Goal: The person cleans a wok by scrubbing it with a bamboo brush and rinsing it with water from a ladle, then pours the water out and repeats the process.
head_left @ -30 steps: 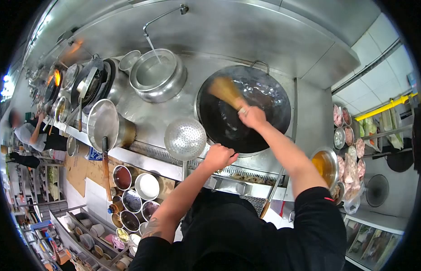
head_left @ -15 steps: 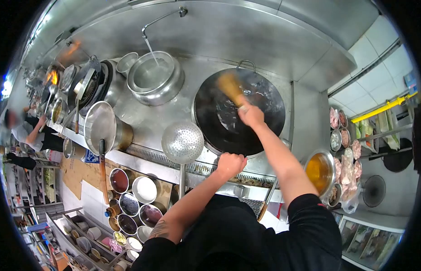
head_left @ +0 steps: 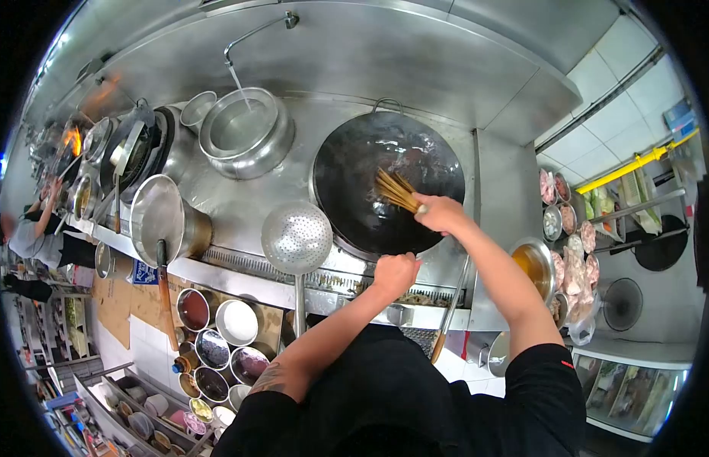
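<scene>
My right hand point(head_left: 441, 215) is closed around a bamboo wok brush point(head_left: 397, 190). Its splayed bristles rest in the right-centre of a large black wok point(head_left: 343, 156), whose inside looks wet and shiny. At the wok's near rim, my left hand point(head_left: 396, 274) is a closed fist on the wok; the exact part it grips is hidden beneath the fingers. On the far rim a loop handle point(head_left: 386, 104) shows. Just left of the wok lies a perforated skimmer point(head_left: 297, 238), its handle running toward me.
Water runs from a tap point(head_left: 233, 65) into a metal pot point(head_left: 248, 148) at the back left. A strainer point(head_left: 155, 221) sits on another pot. Sauce tubs point(head_left: 237, 322) stand at lower left, an oil bowl point(head_left: 531, 268) at right. One co-worker point(head_left: 36, 236) is far left.
The brush and my right hand have moved from the wok's upper part down toward its near right side. My left hand stays at the near rim. The whole view has shifted slightly.
</scene>
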A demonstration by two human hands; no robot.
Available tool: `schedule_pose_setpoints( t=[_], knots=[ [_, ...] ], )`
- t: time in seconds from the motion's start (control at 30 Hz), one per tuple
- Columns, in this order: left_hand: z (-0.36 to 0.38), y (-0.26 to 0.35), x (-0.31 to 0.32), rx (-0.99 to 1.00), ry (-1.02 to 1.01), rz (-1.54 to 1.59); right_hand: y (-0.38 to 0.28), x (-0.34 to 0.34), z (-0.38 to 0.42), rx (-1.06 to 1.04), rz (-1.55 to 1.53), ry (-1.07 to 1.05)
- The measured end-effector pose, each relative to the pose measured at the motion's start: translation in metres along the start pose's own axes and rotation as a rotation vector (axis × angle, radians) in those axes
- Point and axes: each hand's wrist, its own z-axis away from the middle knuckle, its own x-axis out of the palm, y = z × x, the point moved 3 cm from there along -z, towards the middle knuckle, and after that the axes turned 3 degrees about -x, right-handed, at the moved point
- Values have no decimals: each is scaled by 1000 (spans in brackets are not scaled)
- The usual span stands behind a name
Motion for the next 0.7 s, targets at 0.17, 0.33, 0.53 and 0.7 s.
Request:
schedule_pose_setpoints(
  t=[0.17,0.33,0.53,0.7],
  knots=[
    [0,-20,-23,352,13,335,35,13,32,52,220,349],
    [1,-16,-11,271,-105,231,4,44,52,-30,5,-86],
    [-2,-7,4,204,-45,185,-26,47,-47,71,-280,242],
    [-2,-8,8,269,39,203,-119,69,-59,184,-865,115]
  ],
)
